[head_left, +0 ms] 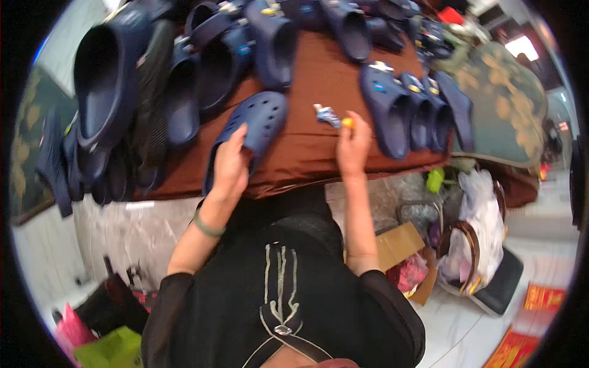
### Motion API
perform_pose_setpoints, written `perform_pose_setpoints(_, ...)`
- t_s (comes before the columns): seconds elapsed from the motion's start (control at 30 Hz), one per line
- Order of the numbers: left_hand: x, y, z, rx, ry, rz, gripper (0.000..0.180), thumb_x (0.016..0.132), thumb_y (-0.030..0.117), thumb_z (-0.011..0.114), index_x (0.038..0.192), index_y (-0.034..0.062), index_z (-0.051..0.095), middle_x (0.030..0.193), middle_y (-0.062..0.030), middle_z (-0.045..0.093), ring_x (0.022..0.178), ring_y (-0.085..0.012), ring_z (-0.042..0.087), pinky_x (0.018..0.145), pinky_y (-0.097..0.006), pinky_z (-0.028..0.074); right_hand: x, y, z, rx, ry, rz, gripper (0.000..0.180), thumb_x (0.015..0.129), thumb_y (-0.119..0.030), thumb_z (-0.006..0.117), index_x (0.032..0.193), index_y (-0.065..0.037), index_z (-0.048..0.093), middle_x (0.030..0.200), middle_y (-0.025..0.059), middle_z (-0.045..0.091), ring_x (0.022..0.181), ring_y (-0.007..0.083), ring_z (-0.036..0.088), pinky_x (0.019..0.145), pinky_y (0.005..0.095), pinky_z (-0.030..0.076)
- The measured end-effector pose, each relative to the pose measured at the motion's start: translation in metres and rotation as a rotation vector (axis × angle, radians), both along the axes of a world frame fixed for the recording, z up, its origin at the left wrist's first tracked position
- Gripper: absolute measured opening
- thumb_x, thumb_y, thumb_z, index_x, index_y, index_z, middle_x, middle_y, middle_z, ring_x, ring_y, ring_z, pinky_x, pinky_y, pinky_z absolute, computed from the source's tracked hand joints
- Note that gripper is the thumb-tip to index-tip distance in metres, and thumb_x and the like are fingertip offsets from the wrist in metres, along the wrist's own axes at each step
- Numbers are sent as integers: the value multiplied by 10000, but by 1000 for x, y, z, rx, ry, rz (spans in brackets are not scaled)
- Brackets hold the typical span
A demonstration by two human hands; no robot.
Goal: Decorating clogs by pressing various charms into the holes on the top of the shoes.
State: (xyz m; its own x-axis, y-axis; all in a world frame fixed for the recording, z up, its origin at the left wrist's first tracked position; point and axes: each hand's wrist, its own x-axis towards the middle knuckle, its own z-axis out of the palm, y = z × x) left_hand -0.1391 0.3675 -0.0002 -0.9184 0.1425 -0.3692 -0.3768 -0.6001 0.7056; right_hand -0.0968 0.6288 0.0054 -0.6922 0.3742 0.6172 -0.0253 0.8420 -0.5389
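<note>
My left hand [230,164] is closed around the open heel side of a navy clog [261,119] with holes across its toe. The clog lies at a slant on the brown cloth-covered table [307,144], toe pointing away. Between the fingertips of my right hand [354,147] is a small yellow shoe charm [348,122]. Just left of those fingers, a few small white and blue charms [327,115] lie bunched on the cloth.
Navy clogs [101,86] crowd the table's left side. More clogs with charms fitted [386,110] stand in a row at the right, and others line the back. Patterned chair backs [503,104] flank the table. An open cardboard box [396,248] and a white plastic bag [481,227] sit below, at right.
</note>
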Motion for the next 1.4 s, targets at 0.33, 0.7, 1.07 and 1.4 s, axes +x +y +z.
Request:
perform_pose_setpoints(0.33, 11, 8, 26, 75, 137, -84, 328, 911, 178, 562, 1148, -48, 562, 1135, -106, 614, 1048, -189, 582, 956, -336, 424, -24, 22, -28, 80, -59, 24, 336, 826, -154, 657, 1148, -81, 592, 1166, 91, 560, 1138, 294, 466, 952, 425, 349)
perform_pose_setpoints(0.7, 10, 1, 21, 125, 125, -193, 348, 813, 71, 627, 1139, -29, 557, 1116, -78, 603, 1035, -171, 561, 942, -319, 419, -29, 20, -28, 290, -212, -39, 182, 857, -177, 630, 1026, -111, 649, 980, 18, 653, 955, 202, 571, 890, 402, 332)
perform_pose_setpoints(1.07, 11, 2, 26, 198, 84, -178, 283, 761, -12, 617, 1043, -19, 591, 1005, -57, 630, 928, -161, 597, 839, -298, 475, -41, -9, -11, 582, -248, 140, 291, 818, -202, 666, 1098, -132, 629, 1030, 16, 602, 1014, 201, 526, 908, 411, 313)
perform_pose_setpoints(1.4, 12, 4, 29, 181, 115, -150, 372, 729, -61, 584, 1097, -11, 570, 1046, -68, 615, 944, -167, 594, 863, -300, 481, -44, -50, 26, 362, 82, 314, 213, 793, -33, 665, 991, -108, 693, 965, 24, 643, 930, 199, 582, 857, 339, 382)
